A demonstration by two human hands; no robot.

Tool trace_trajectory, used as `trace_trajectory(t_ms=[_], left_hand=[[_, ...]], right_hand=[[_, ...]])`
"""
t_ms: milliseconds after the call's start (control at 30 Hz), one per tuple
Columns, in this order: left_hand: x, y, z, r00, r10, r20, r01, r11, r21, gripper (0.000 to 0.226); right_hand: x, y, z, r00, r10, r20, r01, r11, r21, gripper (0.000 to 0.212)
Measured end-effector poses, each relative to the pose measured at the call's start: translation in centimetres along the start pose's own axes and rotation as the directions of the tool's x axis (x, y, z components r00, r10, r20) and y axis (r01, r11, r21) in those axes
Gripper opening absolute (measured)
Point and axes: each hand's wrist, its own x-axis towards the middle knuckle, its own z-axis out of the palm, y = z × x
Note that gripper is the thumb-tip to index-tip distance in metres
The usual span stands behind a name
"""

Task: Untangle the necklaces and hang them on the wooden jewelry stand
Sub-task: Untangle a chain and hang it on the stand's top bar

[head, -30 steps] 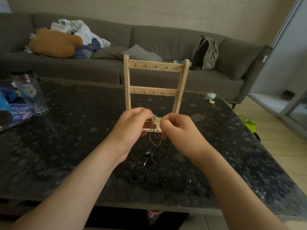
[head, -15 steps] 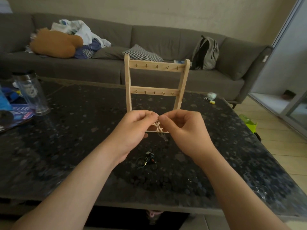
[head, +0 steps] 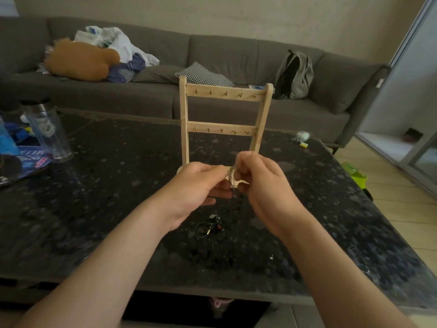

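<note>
Your left hand (head: pixel 196 185) and right hand (head: pixel 264 185) are raised mid-table, fingertips nearly touching. Each pinches the thin silver necklace (head: pixel 234 194) between thumb and forefinger, other fingers curled; the chain is blurred. The wooden jewelry stand (head: pixel 223 93) is upright just beyond your hands. A dark cord necklace (head: pixel 210 227) lies on the speckled table (head: pixel 94 197), nearer you. The lettering on the magazine (head: pixel 33 159) at far left is unreadable.

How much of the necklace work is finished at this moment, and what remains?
Done: nothing hangs yet; the pegs on the wooden jewelry stand look bare. In hand: the left hand and right hand pinch a thin silver chain between them. Remaining: free and hang this chain, then the dark bundle on the table.
</note>
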Motion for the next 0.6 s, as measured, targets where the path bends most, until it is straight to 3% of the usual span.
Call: trace_trajectory(t_ms=[100,200,267,400,533,600], left_hand=[[-0.1,0.0,0.1,0.997,-0.029,0.072,0.034,0.997,-0.072,0.032],[0.1,0.3,-0.2,0.993,-0.116,0.012,0.116,0.968,-0.221,0.028],[0.3,0.5,-0.7,0.986,-0.162,-0.038,0.146,0.952,-0.269,0.024],[0.3,0.6,-0.8,0.974,-0.213,-0.076,0.177,0.929,-0.325,0.022],[0.4,0.4,-0.6,0.967,-0.237,-0.095,0.175,0.885,-0.431,0.020],[0.5,0.4,-0.7,0.967,-0.230,-0.107,0.157,0.874,-0.461,0.016]], right_hand=[[0.2,0.0,0.2,0.992,0.092,0.091,-0.109,0.973,0.203,0.035],[0.2,-0.4,-0.5,0.992,0.041,0.119,-0.081,0.930,0.358,0.016],[0.2,-0.6,-1.1,0.997,-0.002,0.081,-0.021,0.958,0.285,0.011],[0.2,-0.1,-1.0,0.992,-0.112,-0.054,0.113,0.993,0.017,0.022],[0.2,0.6,-0.4,0.924,-0.329,-0.196,0.264,0.918,-0.296,0.040],[0.2,0.7,-0.2,0.912,-0.346,-0.218,0.259,0.901,-0.349,0.049]])
